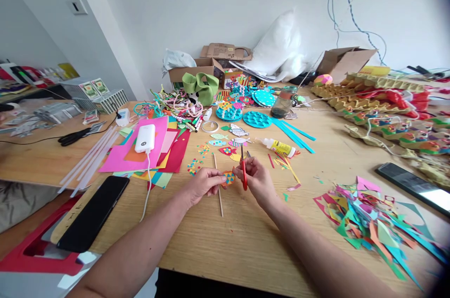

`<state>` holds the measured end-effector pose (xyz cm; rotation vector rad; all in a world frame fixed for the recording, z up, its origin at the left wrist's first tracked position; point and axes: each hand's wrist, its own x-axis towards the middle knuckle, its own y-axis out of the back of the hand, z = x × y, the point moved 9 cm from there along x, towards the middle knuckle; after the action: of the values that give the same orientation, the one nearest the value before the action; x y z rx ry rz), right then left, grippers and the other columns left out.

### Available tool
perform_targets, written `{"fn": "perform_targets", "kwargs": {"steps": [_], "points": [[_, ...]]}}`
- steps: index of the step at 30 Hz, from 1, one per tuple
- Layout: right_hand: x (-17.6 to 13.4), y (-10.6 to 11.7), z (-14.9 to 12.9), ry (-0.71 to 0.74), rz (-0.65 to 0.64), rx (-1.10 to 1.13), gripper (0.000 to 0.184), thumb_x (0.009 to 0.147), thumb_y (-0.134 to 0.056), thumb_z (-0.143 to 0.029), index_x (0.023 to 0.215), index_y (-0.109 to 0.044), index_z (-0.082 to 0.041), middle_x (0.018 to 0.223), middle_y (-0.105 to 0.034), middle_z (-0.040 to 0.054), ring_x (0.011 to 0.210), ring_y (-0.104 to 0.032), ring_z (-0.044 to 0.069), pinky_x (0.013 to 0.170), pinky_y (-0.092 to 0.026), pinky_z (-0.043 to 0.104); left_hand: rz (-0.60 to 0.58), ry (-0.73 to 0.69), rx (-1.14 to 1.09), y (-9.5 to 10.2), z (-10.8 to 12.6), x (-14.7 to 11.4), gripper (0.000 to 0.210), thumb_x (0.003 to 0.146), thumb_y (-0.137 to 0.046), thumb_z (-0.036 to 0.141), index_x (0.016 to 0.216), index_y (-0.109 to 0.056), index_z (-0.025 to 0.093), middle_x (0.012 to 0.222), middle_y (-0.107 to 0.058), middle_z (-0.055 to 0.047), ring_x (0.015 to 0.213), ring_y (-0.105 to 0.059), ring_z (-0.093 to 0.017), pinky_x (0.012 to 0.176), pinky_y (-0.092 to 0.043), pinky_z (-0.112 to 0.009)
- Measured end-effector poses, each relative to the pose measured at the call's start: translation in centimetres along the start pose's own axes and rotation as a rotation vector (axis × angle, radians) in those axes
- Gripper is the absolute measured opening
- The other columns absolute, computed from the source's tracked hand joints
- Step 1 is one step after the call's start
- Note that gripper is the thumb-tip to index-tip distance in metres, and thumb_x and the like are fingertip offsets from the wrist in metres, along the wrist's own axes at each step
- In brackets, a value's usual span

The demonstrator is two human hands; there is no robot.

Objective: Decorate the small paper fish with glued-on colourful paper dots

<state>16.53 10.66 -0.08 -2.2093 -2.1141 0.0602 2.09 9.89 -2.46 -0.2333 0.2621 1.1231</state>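
My left hand [208,182] pinches the edge of an orange paper fish [229,177] patterned with small coloured triangles. On the fish's other side my right hand [258,178] is closed around red-handled scissors [244,176], their blades pointing away from me; its fingertips are at the fish's edge. A thin wooden stick [221,202] lies on the table, passing by my left fingers. Just beyond my hands lie more paper fish, among them a red one [228,151] and a white and purple one [239,141]. A yellow-labelled glue bottle [279,147] lies on its side behind my right hand.
Paper scraps [369,216] are heaped at right, near a phone [415,185]. Left are another phone [93,213], coloured sheets [163,152], a white power bank [145,138] and black scissors [79,135]. Blue discs [257,119], a glass jar [284,101] and egg cartons [383,120] stand farther back.
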Motion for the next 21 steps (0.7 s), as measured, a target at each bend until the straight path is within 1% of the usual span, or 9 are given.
{"fn": "perform_targets", "kwargs": {"steps": [3, 7, 11, 14, 15, 17, 18, 20, 21], "points": [[0.1, 0.3, 0.0, 0.007, 0.022, 0.022, 0.05, 0.056, -0.084, -0.049, 0.079, -0.05, -0.021, 0.063, -0.061, -0.002, 0.055, -0.053, 0.012, 0.053, -0.044, 0.025, 0.045, -0.023, -0.029, 0.4, 0.0, 0.2, 0.027, 0.062, -0.071, 0.041, 0.068, -0.066, 0.015, 0.061, -0.065, -0.002, 0.042, -0.04, -0.005, 0.039, -0.021, -0.02], [0.0, 0.1, 0.1, 0.028, 0.028, -0.019, 0.05, 0.058, -0.082, -0.052, 0.08, -0.05, -0.021, 0.059, -0.057, -0.0036, 0.053, -0.052, 0.012, 0.051, -0.042, 0.025, 0.106, -0.042, -0.049, 0.9, 0.1, 0.4, 0.026, 0.058, -0.07, 0.038, 0.068, -0.064, 0.015, 0.059, -0.065, -0.001, 0.04, -0.042, -0.005, 0.038, -0.023, -0.019], [0.1, 0.3, -0.6, 0.091, 0.034, -0.183, 0.047, 0.063, -0.078, -0.055, 0.079, -0.05, -0.021, 0.06, -0.058, -0.0016, 0.055, -0.055, 0.014, 0.049, -0.041, 0.025, 0.163, -0.057, -0.056, 1.6, 0.4, 0.4, 0.025, 0.059, -0.069, 0.037, 0.068, -0.063, 0.015, 0.06, -0.067, -0.003, 0.039, -0.043, -0.006, 0.036, -0.025, -0.019], [0.7, 1.6, -2.1, 0.148, 0.011, -0.357, 0.042, 0.067, -0.075, -0.054, 0.078, -0.052, -0.021, 0.065, -0.062, 0.0007, 0.057, -0.056, 0.014, 0.051, -0.041, 0.026, 0.224, -0.084, -0.064, 2.7, 0.7, 0.5, 0.026, 0.061, -0.068, 0.037, 0.072, -0.065, 0.014, 0.063, -0.069, -0.005, 0.039, -0.043, -0.006, 0.036, -0.025, -0.018], [0.9, 2.0, -2.5, 0.137, -0.025, -0.436, 0.041, 0.065, -0.076, -0.054, 0.076, -0.053, -0.021, 0.064, -0.062, 0.0, 0.055, -0.054, 0.014, 0.05, -0.04, 0.026, 0.253, -0.101, -0.07, 3.3, 0.8, 0.5, 0.026, 0.062, -0.068, 0.037, 0.072, -0.064, 0.014, 0.063, -0.069, -0.005, 0.04, -0.043, -0.006, 0.036, -0.025, -0.018], [1.0, 2.4, -2.6, 0.07, -0.197, -0.615, 0.035, 0.068, -0.074, -0.05, 0.073, -0.055, -0.021, 0.06, -0.061, -0.0015, 0.051, -0.052, 0.013, 0.046, -0.036, 0.025, 0.293, -0.13, -0.078, 4.1, 0.9, 0.7, 0.025, 0.063, -0.068, 0.038, 0.07, -0.064, 0.014, 0.066, -0.07, -0.005, 0.041, -0.044, -0.006, 0.036, -0.025, -0.018], [0.7, 2.4, -2.4, 0.036, -0.299, -0.738, 0.028, 0.069, -0.074, -0.044, 0.071, -0.056, -0.022, 0.06, -0.063, -0.0011, 0.05, -0.053, 0.013, 0.046, -0.034, 0.025, 0.312, -0.141, -0.082, 4.5, 0.9, 0.8, 0.025, 0.063, -0.068, 0.038, 0.068, -0.063, 0.015, 0.067, -0.07, -0.005, 0.041, -0.044, -0.006, 0.036, -0.025, -0.018], [-0.2, 2.7, -2.7, 0.046, -0.395, -0.983, 0.017, 0.069, -0.073, -0.03, 0.067, -0.059, -0.022, 0.059, -0.063, -0.0008, 0.05, -0.053, 0.013, 0.045, -0.031, 0.025, 0.328, -0.154, -0.083, 4.9, 0.8, 0.9, 0.025, 0.062, -0.069, 0.038, 0.067, -0.062, 0.015, 0.066, -0.069, -0.005, 0.041, -0.045, -0.006, 0.036, -0.025, -0.018], [-0.7, 2.6, -2.9, 0.069, -0.424, -1.097, 0.015, 0.066, -0.075, -0.024, 0.064, -0.06, -0.022, 0.058, -0.062, -0.0002, 0.051, -0.053, 0.014, 0.046, -0.029, 0.025, 0.331, -0.158, -0.082, 4.9, 0.8, 1.0, 0.024, 0.062, -0.069, 0.038, 0.067, -0.063, 0.015, 0.066, -0.069, -0.005, 0.041, -0.045, -0.006, 0.036, -0.025, -0.018]]}}
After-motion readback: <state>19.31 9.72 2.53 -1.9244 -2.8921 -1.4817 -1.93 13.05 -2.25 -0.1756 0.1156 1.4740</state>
